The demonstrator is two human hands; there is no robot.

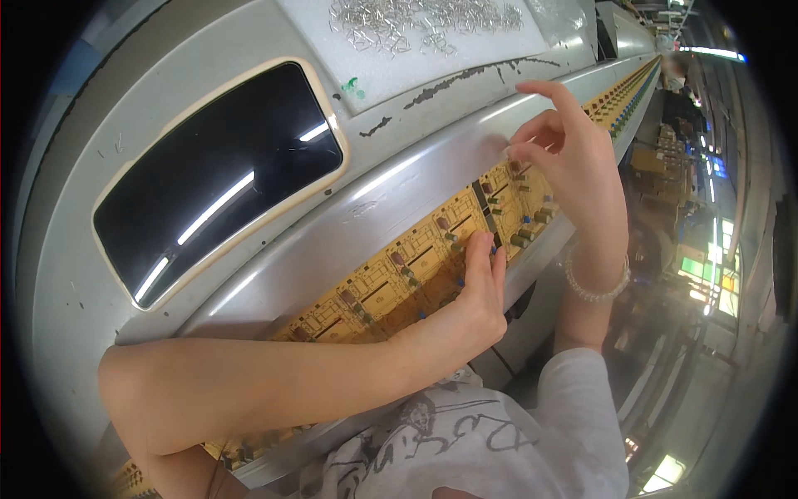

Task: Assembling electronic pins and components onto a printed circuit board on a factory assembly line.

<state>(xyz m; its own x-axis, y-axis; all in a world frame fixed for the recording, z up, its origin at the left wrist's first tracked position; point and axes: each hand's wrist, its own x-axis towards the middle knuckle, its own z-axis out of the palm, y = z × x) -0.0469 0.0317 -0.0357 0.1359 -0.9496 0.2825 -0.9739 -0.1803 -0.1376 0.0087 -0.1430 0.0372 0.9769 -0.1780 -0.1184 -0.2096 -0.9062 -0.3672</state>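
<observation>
A row of tan circuit boards (378,301) runs diagonally along a metal rail, carrying green, brown and blue components. My left hand (478,299) reaches across from the lower left. Its fingertips are drawn together on a board, beside a small blue component (494,249); what they pinch, if anything, is hidden. Above the boards, farther right, my right hand (573,158) is raised with a bracelet (597,291) at the wrist. Thumb and a fingertip meet over the board's far edge, and another finger stretches out. Anything between them is too small to name.
Beyond the rail, a white foam pad (341,50) bears many small bent metal wire pieces (424,25). A glossy black panel in a cream frame (220,183) is at the left on the grey metal surface (75,274). Brown boxes (657,166) stand at the far right.
</observation>
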